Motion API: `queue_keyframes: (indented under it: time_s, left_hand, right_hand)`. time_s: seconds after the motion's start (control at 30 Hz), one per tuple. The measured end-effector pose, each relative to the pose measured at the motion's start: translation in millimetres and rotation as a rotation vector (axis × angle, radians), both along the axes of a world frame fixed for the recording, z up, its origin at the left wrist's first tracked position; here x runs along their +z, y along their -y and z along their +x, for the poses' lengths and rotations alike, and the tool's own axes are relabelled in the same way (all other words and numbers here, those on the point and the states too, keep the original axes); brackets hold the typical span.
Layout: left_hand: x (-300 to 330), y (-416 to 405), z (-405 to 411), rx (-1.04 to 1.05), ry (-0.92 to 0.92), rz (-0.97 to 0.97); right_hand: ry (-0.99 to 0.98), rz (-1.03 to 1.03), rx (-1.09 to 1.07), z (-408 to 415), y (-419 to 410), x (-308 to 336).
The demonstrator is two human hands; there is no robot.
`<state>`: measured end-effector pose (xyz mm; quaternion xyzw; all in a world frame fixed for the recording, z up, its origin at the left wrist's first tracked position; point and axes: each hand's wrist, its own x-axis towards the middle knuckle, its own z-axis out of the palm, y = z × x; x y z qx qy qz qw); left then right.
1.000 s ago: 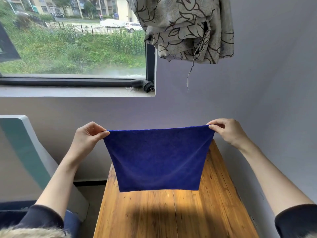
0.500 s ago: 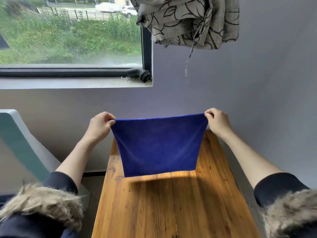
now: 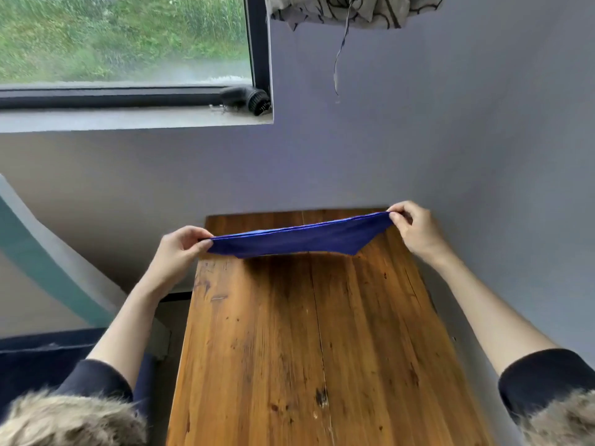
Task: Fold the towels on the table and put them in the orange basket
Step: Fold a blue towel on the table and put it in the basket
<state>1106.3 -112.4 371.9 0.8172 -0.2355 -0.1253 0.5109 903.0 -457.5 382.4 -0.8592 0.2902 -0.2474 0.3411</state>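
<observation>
A blue towel (image 3: 299,240) is stretched between both hands, low over the far end of the wooden table (image 3: 315,342). It lies almost flat, so I see mainly its top edge and a shallow band of cloth. My left hand (image 3: 176,251) pinches its left corner beyond the table's left edge. My right hand (image 3: 413,227) pinches the right corner near the far right corner of the table. No orange basket is in view.
A grey wall stands right behind the table and along its right side. A window sill (image 3: 128,122) with a small black object (image 3: 248,98) is at the upper left. Patterned cloth (image 3: 354,9) hangs overhead. A teal and grey panel (image 3: 48,262) leans at the left.
Both hands have moved down and away from me with the towel. It hung upright before; now it lies nearly flat just above the far end of the table.
</observation>
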Motion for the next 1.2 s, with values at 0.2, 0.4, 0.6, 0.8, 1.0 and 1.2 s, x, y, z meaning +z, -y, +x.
queue_keyframes:
  time_s: [0.2, 0.4, 0.6, 0.8, 1.0, 1.2]
  left_hand:
    - [-78, -24, -51, -0.164, -0.313, 0.341]
    - [-117, -40, -89, -0.247, -0.579, 0.502]
    - [-132, -41, -94, -0.172, -0.566, 0.465]
    - [-147, -15, -76, -0.036, -0.443, 0.418]
    - [-172, 17, -39, 0.006, -0.393, 0.432]
    - [-199, 35, -21, 0.080, -0.390, 0.426]
  right_hand:
    - [-0.344, 0.264, 0.027, -77, -22, -86]
    - [-0.653, 0.435, 0.054, -126, -40, -131]
    - [-0.617, 0.591, -0.028, -124, -40, -141]
    - [-0.489, 0.684, -0.187, -88, -30, -170]
    - [-0.455, 0.609, -0.199, -54, -2, -210]
    - [-0.463, 0.516, -0.206, -35, 7, -242]
